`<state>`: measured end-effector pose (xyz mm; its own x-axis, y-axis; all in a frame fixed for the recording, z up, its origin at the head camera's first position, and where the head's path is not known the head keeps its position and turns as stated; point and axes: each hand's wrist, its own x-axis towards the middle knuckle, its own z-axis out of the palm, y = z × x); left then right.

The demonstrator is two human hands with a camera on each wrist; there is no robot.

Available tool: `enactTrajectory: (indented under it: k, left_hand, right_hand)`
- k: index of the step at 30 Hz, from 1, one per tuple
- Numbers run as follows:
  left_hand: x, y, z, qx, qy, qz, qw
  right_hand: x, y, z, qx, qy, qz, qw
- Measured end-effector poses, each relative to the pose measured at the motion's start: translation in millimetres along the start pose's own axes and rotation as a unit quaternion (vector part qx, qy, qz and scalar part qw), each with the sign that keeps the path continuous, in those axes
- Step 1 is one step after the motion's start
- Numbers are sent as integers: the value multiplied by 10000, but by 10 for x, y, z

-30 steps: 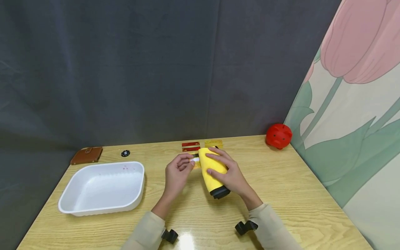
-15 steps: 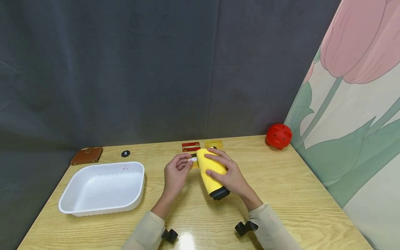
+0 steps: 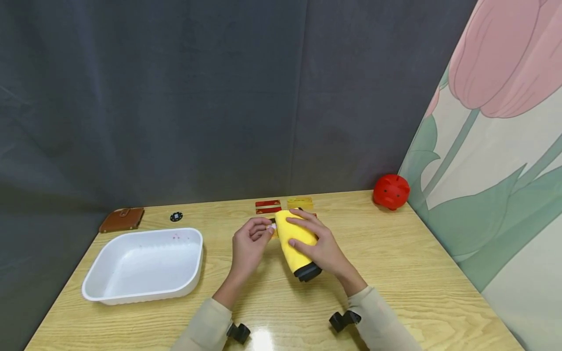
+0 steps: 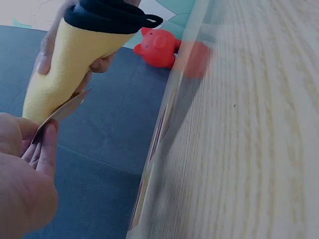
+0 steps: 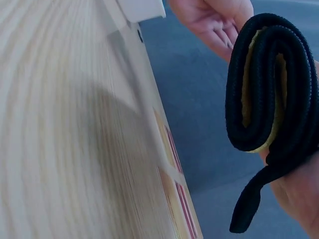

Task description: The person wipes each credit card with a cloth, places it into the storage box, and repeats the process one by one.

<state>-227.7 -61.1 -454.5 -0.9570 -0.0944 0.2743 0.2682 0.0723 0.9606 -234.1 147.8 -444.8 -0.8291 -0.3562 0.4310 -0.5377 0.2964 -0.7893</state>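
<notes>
In the head view my left hand [image 3: 250, 243] pinches a yellow bank card [image 3: 274, 231] between thumb and fingers, above the table. My right hand [image 3: 322, 242] grips a rolled yellow cloth [image 3: 291, 239] with black edging. The cloth lies against the card and covers much of its face. From the left wrist view, the card [image 4: 67, 106] stands out thin from the fingertips, touching the cloth [image 4: 82, 55]. The right wrist view looks at the cloth's layered black end [image 5: 259, 94], with a loop hanging below it.
A red card [image 3: 268, 206] and a gold card [image 3: 300, 202] lie flat near the table's back edge. To the left are a white plastic tub [image 3: 149, 292], a brown wallet [image 3: 122, 219] and a black chip [image 3: 176, 216]. A red piggy bank [image 3: 391, 192] stands back right.
The cloth has shifted slightly left over the card, so less of its left part shows. A small piece now peeks out at the cloth's right. Both holds stay the same.
</notes>
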Motion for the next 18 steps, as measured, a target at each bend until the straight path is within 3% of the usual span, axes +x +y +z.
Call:
enactTrajectory:
  k: [10,18]
  left_hand:
    - [-10,48,-40,22,-75,-9,10000]
    - [36,175,-206,43,79,151,9998]
  right_hand:
    - [14,131,-239,118,379,273,9988]
    - [0,156,-417,53,668,428,9968]
